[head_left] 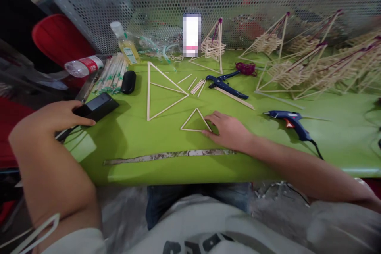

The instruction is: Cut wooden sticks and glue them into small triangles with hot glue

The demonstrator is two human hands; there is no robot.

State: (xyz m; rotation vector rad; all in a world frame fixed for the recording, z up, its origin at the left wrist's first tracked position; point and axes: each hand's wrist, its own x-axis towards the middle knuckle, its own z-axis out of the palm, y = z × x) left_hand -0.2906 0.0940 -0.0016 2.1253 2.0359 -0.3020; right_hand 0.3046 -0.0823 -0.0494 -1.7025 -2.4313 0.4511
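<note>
My left hand (71, 117) grips the near-left end of a black box-shaped device (99, 107) on the table, thumb and fingers on either side. A cable runs beneath that hand. With curled fingers, my right hand (228, 129) holds the right corner of a small triangle of wooden sticks (190, 129) lying flat. Behind it lies a larger stick triangle (148, 91) with a stick across its inside. Short cut sticks (197, 86) lie near blue-handled cutters (226, 86), whose tool rests over longer sticks (236, 98).
A blue glue gun (287, 116) lies at right, its cord over the table's edge. Several stick frames (268, 43) with purple tips stand at back right, near purple yarn (246, 69). Bundled sticks (111, 73), a black case (129, 81) and bottles (127, 45) are at left.
</note>
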